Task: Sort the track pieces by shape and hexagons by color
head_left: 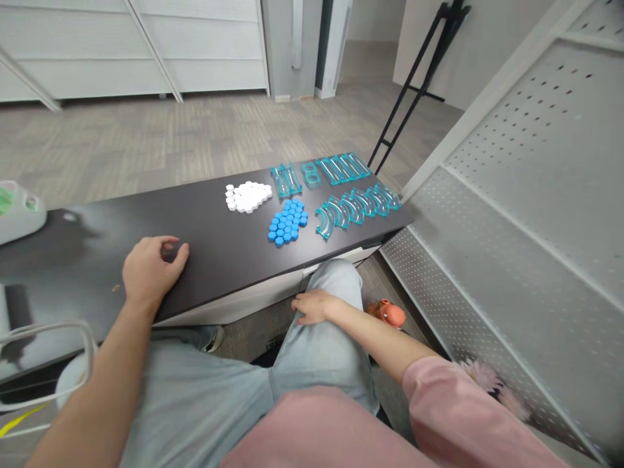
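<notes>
My left hand (152,268) rests on the dark tabletop (209,260), its thumb apart from the curled fingers and no object visible in it. On my knee lies my right hand (312,307), fingers loosely spread and holding nothing. Between the hands and the table's far edge sit a cluster of white hexagonal pieces (248,197) and a cluster of blue hexagonal pieces (287,223). To their right are curved clear-teal track pieces (358,207), straight clear-teal track pieces (344,169), a shorter group of teal tube pieces (286,180) and small teal square pieces (311,175).
A white device (19,211) stands at the table's left end. A white wire-like frame (88,344) is beside my left forearm. A grey perforated panel (536,169) rises on the right, with an orange object (392,315) on the floor near it.
</notes>
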The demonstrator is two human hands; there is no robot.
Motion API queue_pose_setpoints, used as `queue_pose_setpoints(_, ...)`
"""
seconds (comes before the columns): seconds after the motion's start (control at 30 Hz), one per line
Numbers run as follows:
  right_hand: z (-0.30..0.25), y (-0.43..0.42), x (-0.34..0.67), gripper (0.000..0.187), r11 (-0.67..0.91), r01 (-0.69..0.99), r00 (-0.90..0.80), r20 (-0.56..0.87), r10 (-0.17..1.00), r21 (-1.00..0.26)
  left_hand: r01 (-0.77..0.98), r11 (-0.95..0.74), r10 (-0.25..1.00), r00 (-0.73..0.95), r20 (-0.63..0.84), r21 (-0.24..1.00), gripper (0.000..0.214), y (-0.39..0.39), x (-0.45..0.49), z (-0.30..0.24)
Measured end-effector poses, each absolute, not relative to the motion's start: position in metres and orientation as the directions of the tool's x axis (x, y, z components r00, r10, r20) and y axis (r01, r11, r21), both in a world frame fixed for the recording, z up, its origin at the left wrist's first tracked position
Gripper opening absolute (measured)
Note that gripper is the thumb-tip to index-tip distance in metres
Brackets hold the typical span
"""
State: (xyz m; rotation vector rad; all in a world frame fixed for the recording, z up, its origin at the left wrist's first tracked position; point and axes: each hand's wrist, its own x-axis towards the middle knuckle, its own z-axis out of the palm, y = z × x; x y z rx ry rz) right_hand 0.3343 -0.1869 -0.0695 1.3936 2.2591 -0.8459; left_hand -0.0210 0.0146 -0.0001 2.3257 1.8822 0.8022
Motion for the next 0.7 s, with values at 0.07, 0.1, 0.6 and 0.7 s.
queue_pose_setpoints(0.07,-0.072,-0.188,0.335,0.043,0.347,0.882,-0.471,-0.559,0.682,-0.319,0.885,-0.342,0.889,0.195,0.414,0.317,0.038,0.005,-0.012,0.003)
queue_pose_setpoints(0.1,-0.073,-0.188,0.335,0.042,0.351,0.877,-0.48,-0.553,0.681,-0.329,0.87,-0.38,0.874,0.228,0.428,0.312,0.038,-0.001,-0.003,0.006)
queue_pose_setpoints(0.6,-0.087,-0.184,0.343,0.038,0.3,0.859,-0.499,-0.55,0.67,-0.414,0.738,-0.605,0.778,0.628,0.022,0.298,0.081,-0.012,0.268,0.03)
queue_pose_setpoints(0.7,-0.087,-0.185,0.347,0.035,0.298,0.852,-0.507,-0.542,0.67,-0.43,0.74,-0.614,0.769,0.639,-0.003,0.275,0.075,-0.009,0.263,0.023)
